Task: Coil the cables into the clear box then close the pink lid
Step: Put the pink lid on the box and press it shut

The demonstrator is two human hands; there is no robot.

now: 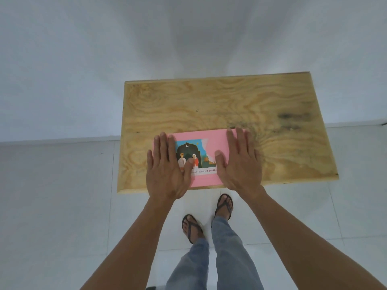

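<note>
The pink lid (211,139), with a colourful picture label in its middle, lies flat near the front edge of the plywood table (230,101). My left hand (167,166) presses on its left end with straight fingers and the thumb on the label. On the right end lies my right hand (238,162), flat, fingers pointing away from me. The lid and my hands hide the clear box beneath, and no cables show.
The table stands against a white wall, with bare wood behind and to the right of the lid. Below the front edge are white floor tiles, my legs in jeans and my feet in sandals (224,206).
</note>
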